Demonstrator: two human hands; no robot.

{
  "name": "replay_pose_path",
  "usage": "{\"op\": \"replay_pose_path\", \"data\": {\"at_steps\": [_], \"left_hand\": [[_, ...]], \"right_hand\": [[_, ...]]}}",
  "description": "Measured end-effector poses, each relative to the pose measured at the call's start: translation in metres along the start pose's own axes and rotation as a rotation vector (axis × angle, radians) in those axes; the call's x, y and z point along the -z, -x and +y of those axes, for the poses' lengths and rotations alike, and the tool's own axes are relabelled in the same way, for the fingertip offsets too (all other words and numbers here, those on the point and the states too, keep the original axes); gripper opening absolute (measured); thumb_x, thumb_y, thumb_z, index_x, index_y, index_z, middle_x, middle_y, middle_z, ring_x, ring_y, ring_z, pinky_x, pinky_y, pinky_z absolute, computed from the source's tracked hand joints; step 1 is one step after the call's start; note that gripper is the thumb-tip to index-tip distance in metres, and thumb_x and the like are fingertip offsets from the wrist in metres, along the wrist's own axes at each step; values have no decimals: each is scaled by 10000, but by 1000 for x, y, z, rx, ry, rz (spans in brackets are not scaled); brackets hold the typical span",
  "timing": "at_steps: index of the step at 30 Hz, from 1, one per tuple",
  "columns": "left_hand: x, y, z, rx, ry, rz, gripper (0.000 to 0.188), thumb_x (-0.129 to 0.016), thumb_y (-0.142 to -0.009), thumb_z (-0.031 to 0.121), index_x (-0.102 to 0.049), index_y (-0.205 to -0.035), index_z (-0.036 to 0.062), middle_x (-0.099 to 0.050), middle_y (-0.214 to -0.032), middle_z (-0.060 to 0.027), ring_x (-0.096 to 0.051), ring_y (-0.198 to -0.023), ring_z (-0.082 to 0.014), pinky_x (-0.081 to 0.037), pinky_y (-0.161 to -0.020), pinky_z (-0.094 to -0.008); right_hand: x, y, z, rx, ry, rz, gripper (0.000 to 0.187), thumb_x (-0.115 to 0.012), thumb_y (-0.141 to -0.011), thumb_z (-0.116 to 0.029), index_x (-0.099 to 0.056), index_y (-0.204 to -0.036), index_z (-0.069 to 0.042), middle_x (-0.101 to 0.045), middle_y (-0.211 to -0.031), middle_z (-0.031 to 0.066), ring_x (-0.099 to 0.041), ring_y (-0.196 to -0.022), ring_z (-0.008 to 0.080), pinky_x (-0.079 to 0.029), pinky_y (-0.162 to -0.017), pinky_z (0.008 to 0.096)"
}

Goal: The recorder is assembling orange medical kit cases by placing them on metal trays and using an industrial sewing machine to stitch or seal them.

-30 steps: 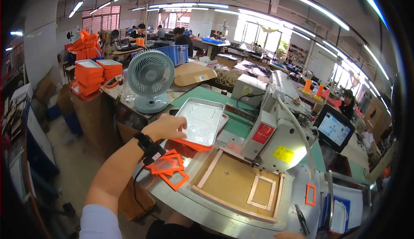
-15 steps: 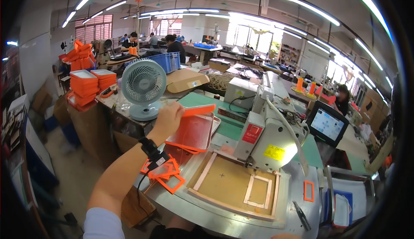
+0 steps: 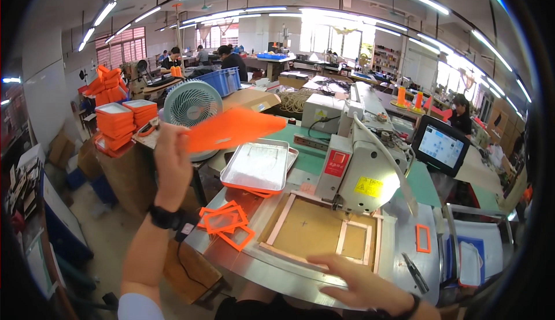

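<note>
My left hand [image 3: 173, 161] is raised in front of the fan and pinches the left edge of a flat orange fabric panel [image 3: 237, 129], which hangs tilted and slightly blurred in the air. Below the panel lies a small stack of silvery rectangular trays or panels [image 3: 257, 168] with orange showing under the lower edge. My right hand [image 3: 361, 285], empty with fingers stretched, hovers over the front of the machine bed. Just beyond it is a tan board [image 3: 309, 227] bordered by pale strips, with a smaller rectangular frame [image 3: 354, 242] at its right, under the sewing machine head [image 3: 367, 175].
Several thin orange frames [image 3: 228, 219] lie left of the board. One orange frame [image 3: 423, 238] and a dark cutter-like tool [image 3: 415, 272] rest at right. A fan [image 3: 193, 103], a screen [image 3: 440, 147], orange stacks [image 3: 115, 125] and a side bin [image 3: 471, 256] stand around.
My left hand has moved left and lifted the orange panel off the stack, baring its silvery top. My right hand has come in from the lower edge over the machine bed.
</note>
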State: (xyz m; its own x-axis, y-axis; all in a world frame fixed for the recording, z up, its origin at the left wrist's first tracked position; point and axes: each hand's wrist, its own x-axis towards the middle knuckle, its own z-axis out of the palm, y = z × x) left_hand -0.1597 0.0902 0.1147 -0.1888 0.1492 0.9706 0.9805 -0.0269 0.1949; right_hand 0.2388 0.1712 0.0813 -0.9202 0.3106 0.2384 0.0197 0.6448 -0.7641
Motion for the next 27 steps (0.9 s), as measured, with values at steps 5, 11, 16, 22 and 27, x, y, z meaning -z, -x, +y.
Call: {"op": "replay_pose_path", "data": {"at_steps": [5,11,16,22,27], "left_hand": [[-55,49,-27,-502,-264,-494,98,-635,-838,130,-589,-914,89,-546,-896,-93,-548,-896,-302,-398,-817,-452],[-80,74,-36,-439,-222,-876,292,-774,-787,288,-625,-948,95,-613,-953,-74,-621,-963,-280,-456,-837,-415],[-88,73,-66,-324,-148,-971,306,-790,-753,212,-627,-987,100,-662,-935,-91,-675,-905,-287,-527,-779,-421],[-89,70,-73,-306,-203,-865,183,-700,-813,186,-582,-903,79,-668,-839,-119,-682,-821,-328,-545,-699,-434],[-65,40,-62,-66,-132,-698,210,-693,-820,212,-593,-924,60,-665,-773,-177,-669,-745,-385,-520,-652,-484]], "right_hand": [[-33,-120,59,-116,-86,-124,490,-624,-935,-151,-515,-1382,17,-539,-1378,173,-554,-1259,317,-466,-1053,378],[-63,-182,115,26,550,31,434,-613,-847,-53,-572,-1272,22,-591,-1241,195,-587,-1146,367,-504,-964,425],[-70,-198,133,74,622,67,414,-626,-824,-44,-586,-1232,18,-598,-1187,180,-604,-1088,361,-518,-914,437],[-73,-209,134,65,675,55,376,-610,-828,-35,-584,-1199,19,-588,-1146,181,-614,-1049,375,-530,-862,449],[-84,-227,137,69,681,226,268,-580,-857,-53,-577,-1117,11,-578,-1114,192,-633,-975,396,-535,-798,480]]}}
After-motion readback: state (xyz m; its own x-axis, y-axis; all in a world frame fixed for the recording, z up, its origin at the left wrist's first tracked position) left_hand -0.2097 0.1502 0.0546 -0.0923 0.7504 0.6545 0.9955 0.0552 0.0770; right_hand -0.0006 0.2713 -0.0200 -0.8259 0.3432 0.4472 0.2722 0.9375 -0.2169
